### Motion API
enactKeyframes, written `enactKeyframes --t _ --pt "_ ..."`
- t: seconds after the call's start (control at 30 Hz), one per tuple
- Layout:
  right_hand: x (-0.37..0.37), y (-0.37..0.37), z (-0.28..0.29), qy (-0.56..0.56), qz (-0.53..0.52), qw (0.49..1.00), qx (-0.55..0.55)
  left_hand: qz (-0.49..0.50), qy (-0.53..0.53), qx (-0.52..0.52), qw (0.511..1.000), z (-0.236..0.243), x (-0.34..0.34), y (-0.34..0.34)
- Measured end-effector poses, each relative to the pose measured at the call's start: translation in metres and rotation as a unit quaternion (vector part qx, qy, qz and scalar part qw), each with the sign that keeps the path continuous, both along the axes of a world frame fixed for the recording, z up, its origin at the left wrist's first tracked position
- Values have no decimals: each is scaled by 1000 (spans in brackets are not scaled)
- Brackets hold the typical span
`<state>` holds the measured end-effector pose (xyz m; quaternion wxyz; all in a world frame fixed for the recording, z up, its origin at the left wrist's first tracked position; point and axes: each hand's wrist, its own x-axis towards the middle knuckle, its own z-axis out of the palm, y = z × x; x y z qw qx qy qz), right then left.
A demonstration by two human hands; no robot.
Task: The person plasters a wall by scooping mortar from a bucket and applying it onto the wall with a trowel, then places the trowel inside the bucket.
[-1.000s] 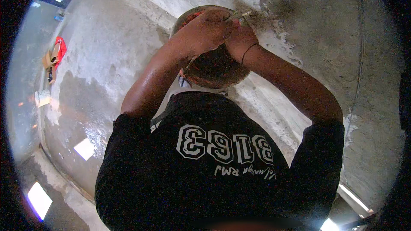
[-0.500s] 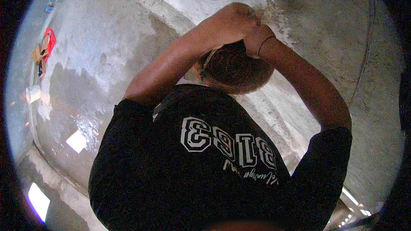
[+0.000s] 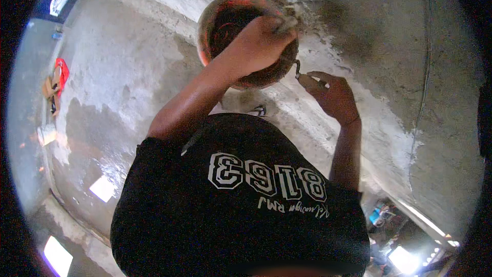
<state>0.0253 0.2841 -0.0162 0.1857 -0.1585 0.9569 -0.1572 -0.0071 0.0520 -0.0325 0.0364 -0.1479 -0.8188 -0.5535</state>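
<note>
Fingers (image 3: 309, 82) curl inward on the left hand (image 3: 266, 43), whether gripping anything I cannot tell, and pinch narrow on the right hand (image 3: 332, 95). Beyond a black, white-printed fabric shirt (image 3: 236, 236) sits a large, round, dark vessel with reddish-orange patches (image 3: 207, 23); the left hand is over it, the right just outside its rim, holding a thin, dark, bent strip (image 3: 298, 66).

Pot (image 3: 203, 28): grey-brown rim, dark brown inside, orange-red patches toward top and left. Hook (image 3: 297, 65): dark. Shirt (image 3: 174, 220): black, outlined white block numerals, white script under them. Wristband (image 3: 350, 122): dark. Wall (image 3: 379, 79): grey, mottled, whitish streaks, darker smudge. Floor (image 3: 120, 59): light grey, darker blotches. Bundle (image 3: 63, 74): bright red. Carton (image 3: 51, 88): brown. Tub (image 3: 47, 134): off-white.
</note>
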Motion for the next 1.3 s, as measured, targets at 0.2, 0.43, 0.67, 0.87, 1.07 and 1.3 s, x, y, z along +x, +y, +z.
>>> enactKeyframes --t 0.2,0.43,0.67,0.87,1.07,1.3 --pt "61 26 -61 -157 -291 890 -314 34 64 17 997 0 -27 -2" --pt "83 41 -100 -193 -384 828 -360 36 -97 4 995 -17 -43 14" --pt "87 57 -141 -156 -339 841 -392 71 -49 -85 993 -17 -43 27" --pt "86 62 -193 -125 -294 872 -371 124 -63 -110 984 -13 -48 1" --pt "90 47 -198 -178 -355 811 -429 202 -37 -144 968 -45 -68 -39" --pt "103 42 -228 -67 -340 852 -393 181 -93 -106 973 -85 -92 -73"
